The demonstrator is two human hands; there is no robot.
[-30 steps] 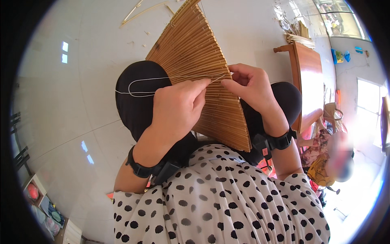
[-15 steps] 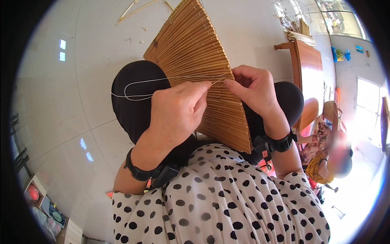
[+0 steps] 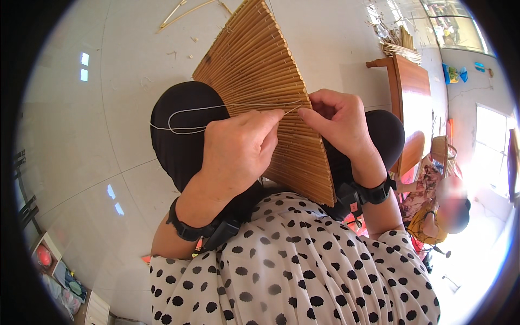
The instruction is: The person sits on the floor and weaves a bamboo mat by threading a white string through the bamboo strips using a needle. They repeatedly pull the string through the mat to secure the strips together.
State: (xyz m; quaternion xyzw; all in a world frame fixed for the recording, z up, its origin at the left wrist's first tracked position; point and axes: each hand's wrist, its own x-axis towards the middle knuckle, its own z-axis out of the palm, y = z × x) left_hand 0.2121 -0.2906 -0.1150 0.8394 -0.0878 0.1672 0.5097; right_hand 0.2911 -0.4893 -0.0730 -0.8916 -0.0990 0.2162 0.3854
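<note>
Between the left knee (image 3: 181, 146) and the right knee (image 3: 387, 130), at the hands, a slatted mat of thin bamboo-like rods (image 3: 271, 70) stands on a slant as I watch from afar. In front of its face, the left hand (image 3: 241, 143) pinches a thin pale strand (image 3: 291, 110) at its fingertips; whether that is a cord's end or a needle, I cannot tell. Just right of that pinch, the right hand (image 3: 342, 120) grasps the mat's edge, thumb on the near face, fingers behind, apparently to steady the spot the strand reaches. Left of the grip, a pale cord (image 3: 197, 108) lies looped over the left knee, probably to keep its slack clear of the rods. The knees, I judge, brace the mat and spare both hands for close work. Beyond the grip, loose sticks (image 3: 187, 15) lie on the pale floor (image 3: 130, 81); a wooden table (image 3: 414, 92) stands farther right.
</note>
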